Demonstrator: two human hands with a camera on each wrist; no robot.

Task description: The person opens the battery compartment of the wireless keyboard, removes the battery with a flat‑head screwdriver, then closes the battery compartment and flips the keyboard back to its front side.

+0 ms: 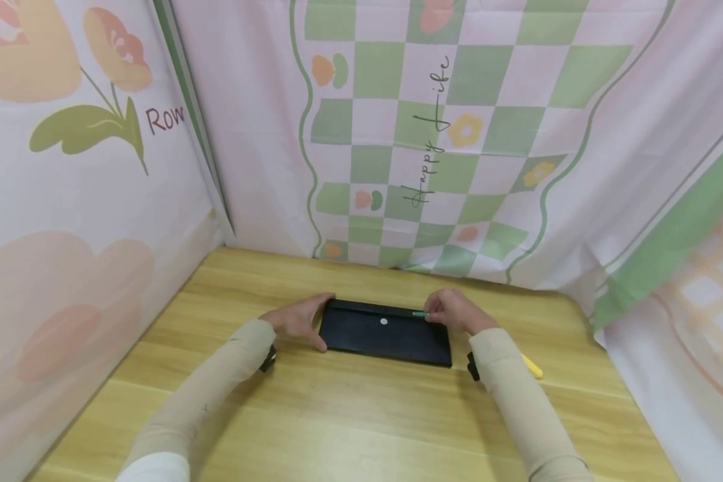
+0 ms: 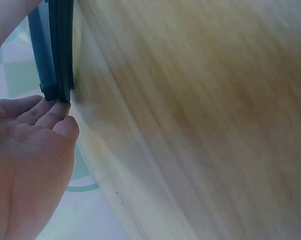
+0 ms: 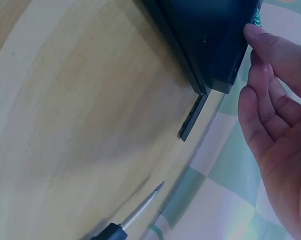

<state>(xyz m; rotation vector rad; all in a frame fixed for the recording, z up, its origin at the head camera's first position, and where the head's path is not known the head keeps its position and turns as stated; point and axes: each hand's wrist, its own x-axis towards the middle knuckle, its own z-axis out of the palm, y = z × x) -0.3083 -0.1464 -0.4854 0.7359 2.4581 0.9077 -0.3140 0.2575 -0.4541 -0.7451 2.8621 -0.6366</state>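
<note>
A flat black rectangular case [image 1: 391, 338] with a round white spot lies on the wooden table. My left hand [image 1: 298, 320] spans its left end, thumb at the near corner and fingers at the far one. In the left wrist view, the fingers of that left hand [image 2: 33, 140] touch the case's end [image 2: 53, 55]. At the far right edge, my right hand [image 1: 452, 311] pinches a small green-patterned piece [image 1: 418, 313] between thumb and forefinger. In the right wrist view, the right hand's other fingers curl loosely, and the green piece [image 3: 257, 18] is mostly hidden.
To the right, partly behind the right sleeve, lies a yellow-handled tool [image 1: 533, 367]. The right wrist view shows a screwdriver-like metal shaft [image 3: 143, 206] on the table. A narrow black strip [image 3: 193, 117] reaches out from the case's corner. Patterned curtains [image 1: 434, 134] hang behind the table.
</note>
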